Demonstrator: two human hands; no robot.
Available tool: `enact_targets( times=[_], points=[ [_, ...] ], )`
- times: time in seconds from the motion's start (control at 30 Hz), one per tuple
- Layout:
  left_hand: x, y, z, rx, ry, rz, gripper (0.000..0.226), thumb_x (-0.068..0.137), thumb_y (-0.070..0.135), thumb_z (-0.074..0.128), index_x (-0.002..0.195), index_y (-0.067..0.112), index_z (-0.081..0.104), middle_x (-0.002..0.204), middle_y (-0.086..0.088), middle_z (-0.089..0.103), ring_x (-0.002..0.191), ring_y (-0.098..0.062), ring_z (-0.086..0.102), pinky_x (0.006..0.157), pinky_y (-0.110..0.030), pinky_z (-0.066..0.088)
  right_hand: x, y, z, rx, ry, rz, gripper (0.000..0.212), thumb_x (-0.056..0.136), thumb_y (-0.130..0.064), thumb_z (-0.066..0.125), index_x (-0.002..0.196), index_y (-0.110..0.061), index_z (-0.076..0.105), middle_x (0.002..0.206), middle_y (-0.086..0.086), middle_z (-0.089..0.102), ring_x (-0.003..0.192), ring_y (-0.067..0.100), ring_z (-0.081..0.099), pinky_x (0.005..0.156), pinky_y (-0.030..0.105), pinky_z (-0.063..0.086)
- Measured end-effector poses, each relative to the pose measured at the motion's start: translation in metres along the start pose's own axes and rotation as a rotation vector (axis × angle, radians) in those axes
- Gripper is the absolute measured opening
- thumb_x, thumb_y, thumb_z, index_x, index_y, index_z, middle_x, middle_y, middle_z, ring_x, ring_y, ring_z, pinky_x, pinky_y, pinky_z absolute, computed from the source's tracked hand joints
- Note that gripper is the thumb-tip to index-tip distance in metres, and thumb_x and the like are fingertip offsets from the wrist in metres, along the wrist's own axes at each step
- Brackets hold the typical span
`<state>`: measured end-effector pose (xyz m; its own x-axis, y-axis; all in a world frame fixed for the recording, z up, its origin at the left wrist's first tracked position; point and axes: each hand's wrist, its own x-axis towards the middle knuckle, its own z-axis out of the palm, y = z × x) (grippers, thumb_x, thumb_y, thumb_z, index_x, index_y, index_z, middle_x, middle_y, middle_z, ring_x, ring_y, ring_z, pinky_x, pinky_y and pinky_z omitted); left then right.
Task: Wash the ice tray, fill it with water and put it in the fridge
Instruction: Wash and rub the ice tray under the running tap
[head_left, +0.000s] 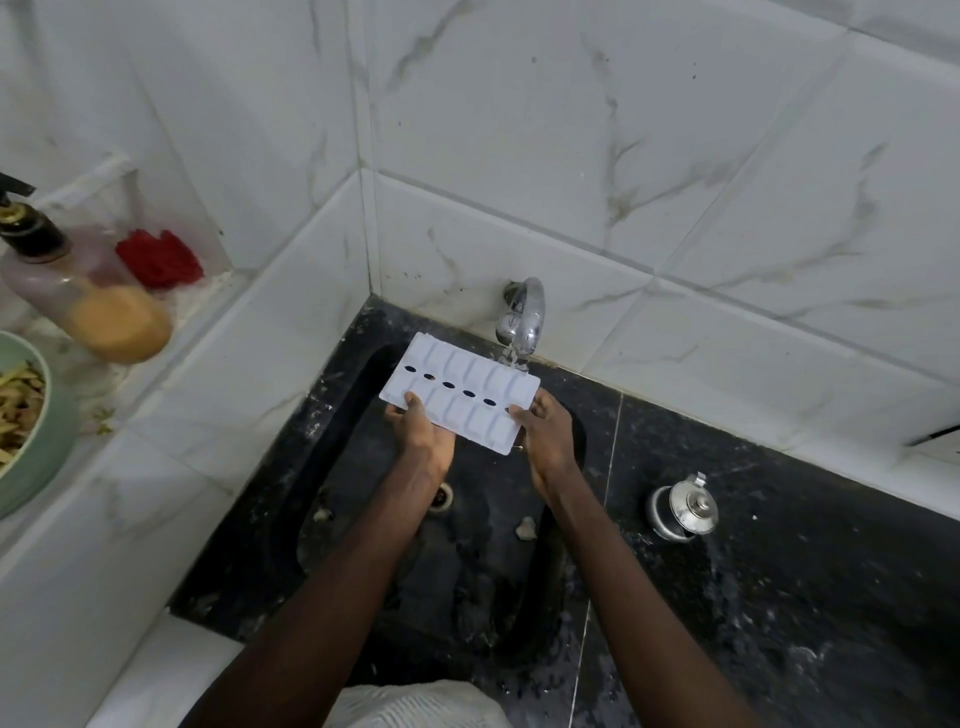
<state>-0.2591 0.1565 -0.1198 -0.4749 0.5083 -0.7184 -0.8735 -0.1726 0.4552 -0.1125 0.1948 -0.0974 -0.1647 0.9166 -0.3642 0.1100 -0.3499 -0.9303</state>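
A white plastic ice tray (462, 387) with two rows of cells and a middle row of dark oval holes is held flat over the black sink (363, 519). My left hand (421, 431) grips its near left edge, thumb on top. My right hand (545, 431) grips its near right end. The chrome tap (524, 317) on the back wall runs water onto the tray's far right corner.
A small steel lidded pot (683, 506) stands on the wet black counter to the right. On the left ledge are a soap pump bottle (78, 291), a red scrubber (158, 260) and a green bowl of food scraps (26, 426). Debris lies near the sink drain (441, 496).
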Motion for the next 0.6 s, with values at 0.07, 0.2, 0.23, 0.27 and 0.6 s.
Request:
enact_targets(
  times=[0.07, 0.2, 0.23, 0.27, 0.6],
  points=[
    [-0.005, 0.002, -0.004, 0.031, 0.015, -0.079, 0.034, 0.11, 0.027, 0.05, 0.144, 0.025, 0.046, 0.136, -0.008, 0.066, 0.123, -0.033, 0.066, 0.098, -0.058, 0.054, 0.004, -0.005, 0.001, -0.014, -0.005, -0.015, 0.036, 0.095, 0.004, 0.062, 0.128, -0.01, 0.069, 0.119, 0.006, 0.077, 0.111, 0.031, 0.073, 0.095, 0.052, 0.059],
    [-0.004, 0.002, -0.013, 0.127, 0.014, -0.253, 0.049, 0.105, 0.039, 0.058, 0.148, 0.02, 0.048, 0.155, -0.011, 0.051, 0.137, -0.034, 0.053, 0.099, -0.056, 0.05, 0.009, -0.013, 0.007, -0.079, -0.05, -0.07, 0.035, 0.093, 0.005, 0.065, 0.123, -0.011, 0.071, 0.115, 0.006, 0.078, 0.108, 0.029, 0.074, 0.092, 0.05, 0.061],
    [-0.002, 0.002, -0.013, 0.12, 0.013, -0.291, 0.053, 0.104, 0.04, 0.059, 0.151, 0.018, 0.045, 0.16, -0.015, 0.04, 0.145, -0.038, 0.042, 0.107, -0.062, 0.046, 0.011, -0.014, 0.008, -0.121, -0.049, -0.091, 0.034, 0.092, 0.003, 0.067, 0.121, -0.013, 0.073, 0.113, 0.005, 0.079, 0.106, 0.028, 0.075, 0.093, 0.051, 0.061],
    [-0.001, 0.001, -0.013, 0.118, -0.004, -0.326, 0.056, 0.104, 0.041, 0.059, 0.152, 0.016, 0.044, 0.162, -0.019, 0.034, 0.148, -0.042, 0.036, 0.111, -0.067, 0.041, 0.012, -0.012, 0.009, -0.161, -0.051, -0.111, 0.033, 0.091, 0.002, 0.068, 0.119, -0.015, 0.074, 0.111, 0.003, 0.079, 0.104, 0.026, 0.075, 0.093, 0.052, 0.061],
    [-0.007, -0.004, -0.013, 0.132, -0.323, -0.456, 0.075, 0.095, 0.054, 0.066, 0.137, -0.006, 0.05, 0.131, -0.033, 0.061, 0.119, -0.048, 0.063, 0.098, -0.065, 0.051, -0.014, -0.01, 0.0, -0.525, -0.243, -0.278, 0.035, 0.086, 0.01, 0.064, 0.103, -0.014, 0.083, 0.104, -0.006, 0.08, 0.099, 0.002, 0.074, 0.092, 0.024, 0.059]
  ],
)
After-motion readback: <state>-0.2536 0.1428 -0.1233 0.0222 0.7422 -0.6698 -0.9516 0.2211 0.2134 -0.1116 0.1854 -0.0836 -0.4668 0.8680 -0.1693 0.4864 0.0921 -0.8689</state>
